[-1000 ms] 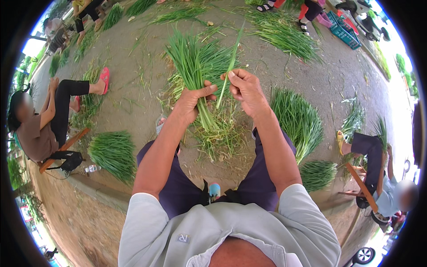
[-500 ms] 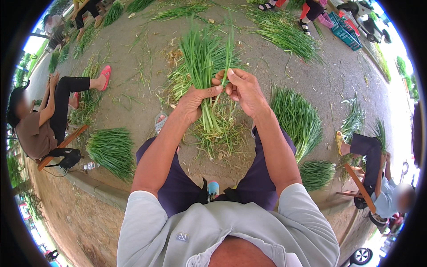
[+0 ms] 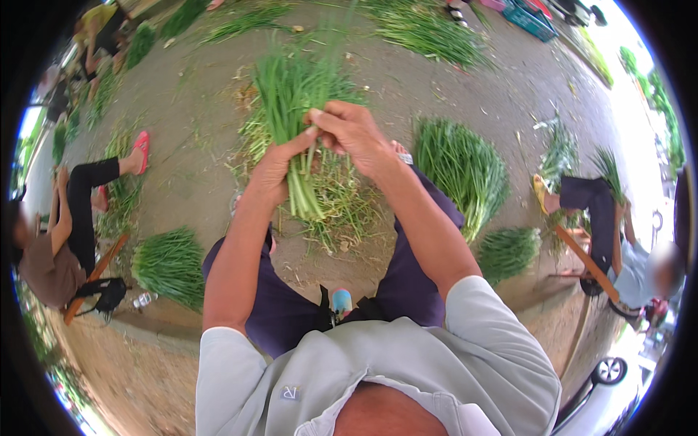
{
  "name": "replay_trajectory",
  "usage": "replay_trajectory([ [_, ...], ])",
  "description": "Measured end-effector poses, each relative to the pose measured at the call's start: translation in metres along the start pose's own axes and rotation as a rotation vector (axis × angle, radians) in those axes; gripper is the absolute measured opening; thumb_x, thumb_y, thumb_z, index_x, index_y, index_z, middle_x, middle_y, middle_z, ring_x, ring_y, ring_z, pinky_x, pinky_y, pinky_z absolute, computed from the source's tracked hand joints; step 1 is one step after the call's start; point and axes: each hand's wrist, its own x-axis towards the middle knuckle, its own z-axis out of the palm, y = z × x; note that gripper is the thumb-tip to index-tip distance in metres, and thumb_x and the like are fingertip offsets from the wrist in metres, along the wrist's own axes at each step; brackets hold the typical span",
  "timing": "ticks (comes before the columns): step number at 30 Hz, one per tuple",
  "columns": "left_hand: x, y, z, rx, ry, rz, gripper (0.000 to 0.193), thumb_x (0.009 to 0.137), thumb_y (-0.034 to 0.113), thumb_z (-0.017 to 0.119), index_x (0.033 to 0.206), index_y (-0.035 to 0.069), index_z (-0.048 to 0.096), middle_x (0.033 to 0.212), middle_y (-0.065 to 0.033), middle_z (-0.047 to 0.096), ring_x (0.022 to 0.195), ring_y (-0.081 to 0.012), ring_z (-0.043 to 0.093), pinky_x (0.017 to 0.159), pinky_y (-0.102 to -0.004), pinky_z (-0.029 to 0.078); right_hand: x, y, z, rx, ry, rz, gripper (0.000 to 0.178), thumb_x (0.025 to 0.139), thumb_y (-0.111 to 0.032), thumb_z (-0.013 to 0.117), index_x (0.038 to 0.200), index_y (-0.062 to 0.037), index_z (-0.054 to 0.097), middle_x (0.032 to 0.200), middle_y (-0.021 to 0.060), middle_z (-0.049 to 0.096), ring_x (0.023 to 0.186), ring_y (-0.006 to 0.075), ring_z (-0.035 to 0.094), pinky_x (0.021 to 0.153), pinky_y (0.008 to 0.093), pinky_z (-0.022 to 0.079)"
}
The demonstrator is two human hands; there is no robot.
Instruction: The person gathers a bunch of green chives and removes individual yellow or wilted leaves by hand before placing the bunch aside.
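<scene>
Wrapped round the lower stems of a bunch of garlic chives (image 3: pixel 280 91) is my left hand (image 3: pixel 275 166). The green leaves point away from me, and the pale cut ends hang out below my fist. My right hand (image 3: pixel 352 136) is closed, thumb and fingers pinching a chive stalk against the bunch's right side; its blurred blades rise above the fingers. Beneath both hands lies a heap of trimmed leaves and straw-coloured scraps (image 3: pixel 342 211) on the ground between my feet.
A big chive pile (image 3: pixel 465 174) lies right of my knee, a smaller one (image 3: pixel 509 254) nearer. Another pile (image 3: pixel 171 265) is at left beside a plastic bottle (image 3: pixel 145 299). Seated people flank me left and right. More chives (image 3: pixel 425 33) and a teal crate (image 3: pixel 529 19) are farther off.
The view has shifted, so the surroundings sit farther left. My right hand has come closer to the left one, bringing the pinched stalk from apart to against the bunch.
</scene>
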Motion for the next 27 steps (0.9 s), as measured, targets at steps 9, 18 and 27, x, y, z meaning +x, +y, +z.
replay_trajectory([
  [9, -0.001, -0.003, 0.006, -0.02, -0.05, -0.012, 0.022, 0.092, 0.027, 0.069, 0.097, 0.007, 0.063, 0.08, -0.0001, 0.06, 0.064, -0.0111, 0.053, 0.055, -0.0251, 0.042, -0.002, -0.001, 0.002, 0.06, 0.04, -0.014, 0.024, 0.092, -0.023, 0.067, 0.084, -0.0001, 0.066, 0.064, 0.0006, 0.058, 0.053, 0.0045, 0.049, 0.044, 0.0212, 0.032],
  [18, 0.0, -0.007, 0.015, 0.07, -0.134, 0.001, 0.018, 0.096, 0.025, 0.061, 0.098, 0.007, 0.056, 0.082, -0.0004, 0.052, 0.067, -0.0109, 0.049, 0.058, -0.025, 0.04, 0.004, 0.002, -0.004, 0.031, 0.181, -0.05, 0.023, 0.089, -0.017, 0.069, 0.076, 0.002, 0.066, 0.064, 0.0062, 0.06, 0.056, 0.0105, 0.054, 0.049, 0.0262, 0.04],
  [27, -0.004, -0.015, 0.021, 0.134, -0.183, -0.042, 0.019, 0.095, 0.024, 0.064, 0.097, 0.006, 0.057, 0.083, -0.0023, 0.053, 0.067, -0.0126, 0.051, 0.059, -0.0266, 0.042, 0.008, -0.008, -0.038, 0.128, 0.418, -0.123, 0.02, 0.088, -0.018, 0.067, 0.08, 0.0009, 0.067, 0.062, 0.003, 0.057, 0.053, 0.0101, 0.051, 0.045, 0.0262, 0.036],
])
